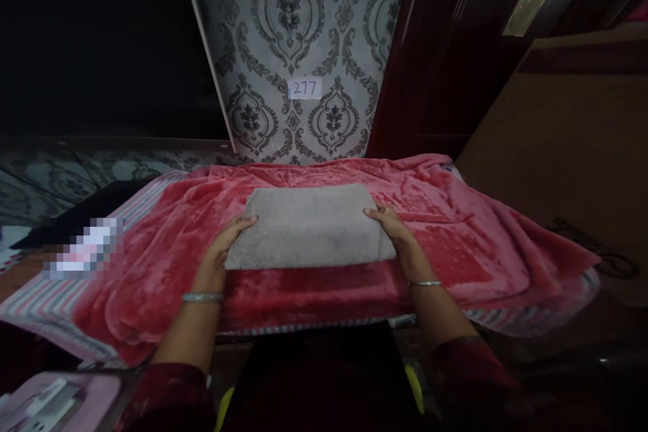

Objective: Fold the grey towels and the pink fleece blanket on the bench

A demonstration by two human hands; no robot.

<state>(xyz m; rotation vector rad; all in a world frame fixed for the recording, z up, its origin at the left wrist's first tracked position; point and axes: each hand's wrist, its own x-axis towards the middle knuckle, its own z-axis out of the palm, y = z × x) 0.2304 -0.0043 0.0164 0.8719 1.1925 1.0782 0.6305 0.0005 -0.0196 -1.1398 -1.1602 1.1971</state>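
Observation:
A grey folded cloth [314, 228], flat and roughly rectangular, is held up in front of me over a red plush blanket [324, 293]. My left hand [227, 237] grips its left edge, thumb on top and the other fingers hidden beneath. At the opposite edge, my right hand [393, 229] holds it in the same way. The blanket has a striped border and lies spread over a raised surface, with wrinkles toward the back.
Behind the blanket is a patterned wall with a paper label [304, 88] reading 277. A dark screen [101, 40] stands at the left. On the right are a dark red door [435, 67] and a large cardboard box [561, 148]. A pink stool [96, 395] sits at lower left.

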